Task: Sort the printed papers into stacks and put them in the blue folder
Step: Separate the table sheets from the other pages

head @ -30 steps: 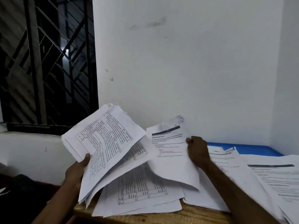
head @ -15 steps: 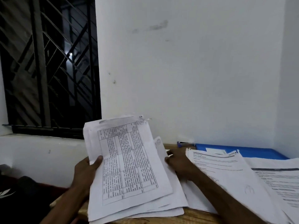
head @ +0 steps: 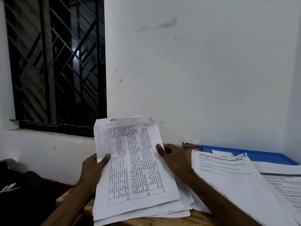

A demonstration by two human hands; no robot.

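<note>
With our left hand (head: 93,168) and right hand (head: 171,156) pinching the table-printed stack (head: 135,168) by its edges, uneven lower sheets may slip onto the wooden table (head: 187,220) if squaring is rushed.

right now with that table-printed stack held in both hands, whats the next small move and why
Probably tap the table-printed stack square on the wooden table. The left hand and right hand grip its two side edges, but the lower sheets fan out unevenly at the bottom. Squaring it first should make it easier to slide into the blue folder, which lies behind the other papers.
</note>
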